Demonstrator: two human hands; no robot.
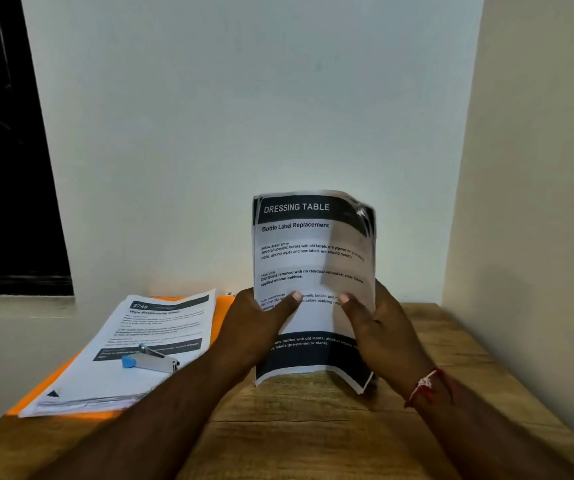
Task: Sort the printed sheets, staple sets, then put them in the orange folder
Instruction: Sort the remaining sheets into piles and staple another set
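Observation:
A set of printed sheets [309,265] headed "DRESSING TABLE" stands upright on the wooden table [313,427], its lower edge resting on the wood. My left hand [261,327] grips its left side with the thumb across the front page. My right hand [379,327] grips the right side the same way, and the sheets bow between them. To the left a stack of printed sheets [133,348] lies flat on the orange folder [53,379]. A stapler [150,358] with a blue end and silver body lies on that stack.
A white wall rises right behind the table, and a second wall closes in along the right. A dark window [5,150] fills the upper left above a ledge. Bare wood shows in front of the held sheets.

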